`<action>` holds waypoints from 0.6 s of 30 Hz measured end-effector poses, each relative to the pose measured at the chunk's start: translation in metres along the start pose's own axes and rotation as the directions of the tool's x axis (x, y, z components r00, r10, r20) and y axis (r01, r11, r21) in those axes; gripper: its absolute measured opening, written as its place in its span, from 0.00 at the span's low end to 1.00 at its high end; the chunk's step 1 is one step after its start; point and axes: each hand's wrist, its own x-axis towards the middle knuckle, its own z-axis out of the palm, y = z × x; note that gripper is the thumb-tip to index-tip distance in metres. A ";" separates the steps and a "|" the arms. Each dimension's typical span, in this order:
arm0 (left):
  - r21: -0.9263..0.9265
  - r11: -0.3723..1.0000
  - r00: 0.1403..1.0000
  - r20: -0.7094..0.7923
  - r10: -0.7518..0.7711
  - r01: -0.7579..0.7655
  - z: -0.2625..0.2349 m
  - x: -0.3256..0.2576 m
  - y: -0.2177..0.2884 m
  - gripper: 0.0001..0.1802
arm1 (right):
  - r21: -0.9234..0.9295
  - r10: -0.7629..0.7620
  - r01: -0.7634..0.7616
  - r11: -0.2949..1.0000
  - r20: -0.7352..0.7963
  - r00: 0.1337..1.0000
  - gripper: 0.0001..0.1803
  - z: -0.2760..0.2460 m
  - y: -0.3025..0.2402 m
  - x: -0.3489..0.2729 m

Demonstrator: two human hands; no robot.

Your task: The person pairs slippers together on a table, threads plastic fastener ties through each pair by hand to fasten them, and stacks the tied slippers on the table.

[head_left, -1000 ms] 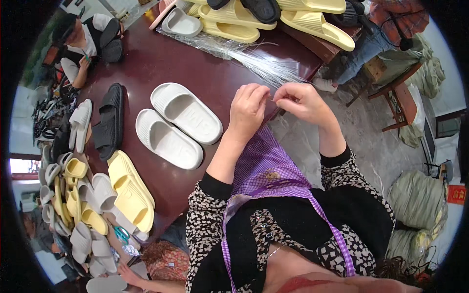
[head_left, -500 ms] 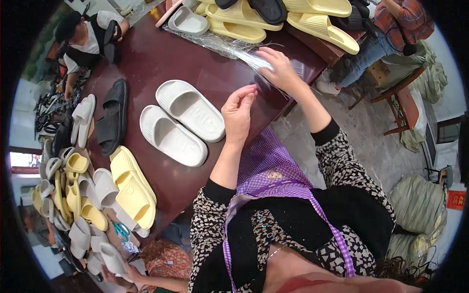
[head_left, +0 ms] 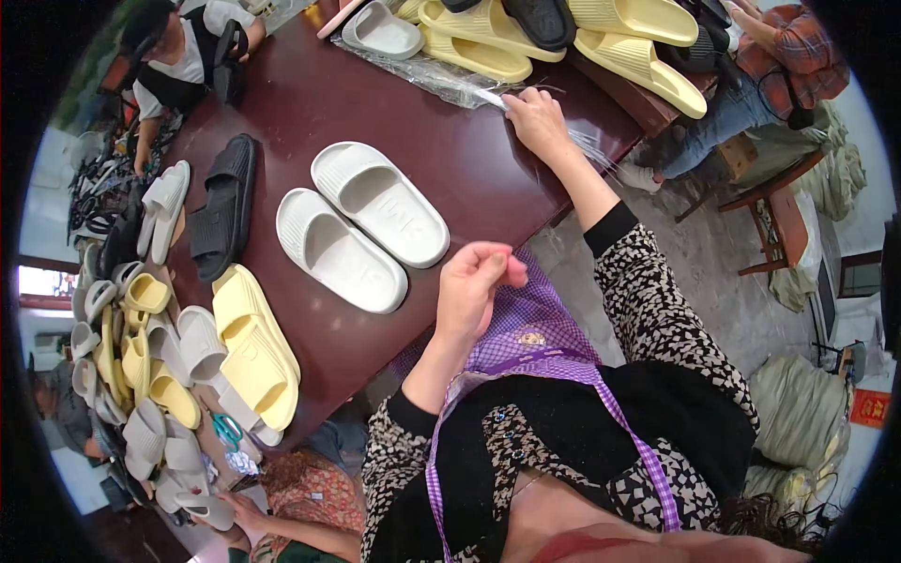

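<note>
The right hand point(head_left: 535, 117) is stretched out across the dark red desk point(head_left: 282, 103) to a stack of clear plastic bags point(head_left: 427, 80) lying at its far edge. Its grip is closed to a pinch, the fingertips point(head_left: 511, 100) pressed together on the white edge of the topmost bag. The left hand point(head_left: 474, 286) is held up near the chest, over the near edge of the desk and above a purple checked apron point(head_left: 540, 338). Its fingers are curled loosely inward with thumb and forefinger close together; whether anything is pinched between them cannot be told. A pair of white slippers point(head_left: 361, 225) lies side by side on the desk between the two hands, just beside the left hand and untouched. Yellow slippers point(head_left: 253, 342) are stacked at the desk's left edge, and more yellow ones point(head_left: 563, 42) are piled beyond the bags.
</note>
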 end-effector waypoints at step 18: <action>-0.041 0.954 0.952 0.084 -0.294 0.298 0.003 0.020 0.061 0.11 | 0.250 0.001 0.043 0.967 -0.174 0.985 0.17 -0.145 -0.026 -0.069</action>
